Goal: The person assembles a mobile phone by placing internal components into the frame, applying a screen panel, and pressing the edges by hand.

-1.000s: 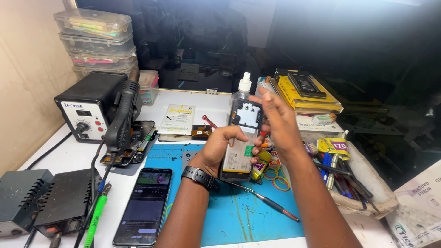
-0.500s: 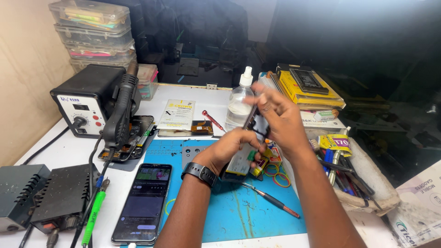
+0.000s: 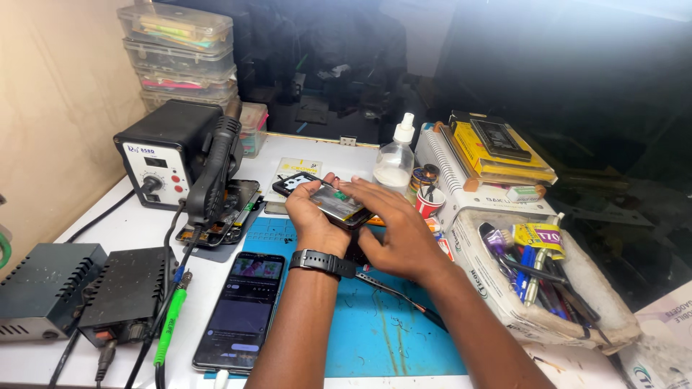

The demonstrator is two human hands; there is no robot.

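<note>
Head view: both hands (image 3: 360, 220) cradling opened phone (image 3: 324, 198)

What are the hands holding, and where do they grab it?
An opened phone. The left hand cups it underneath; the right hand touches its near end with its fingertips.

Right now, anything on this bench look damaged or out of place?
The phone held in both hands, left hand and right hand, is opened up, its insides exposed. A second opened phone lies under the hot-air handle. Tweezers lie loose on the blue mat. Nothing looks spilled.
</note>
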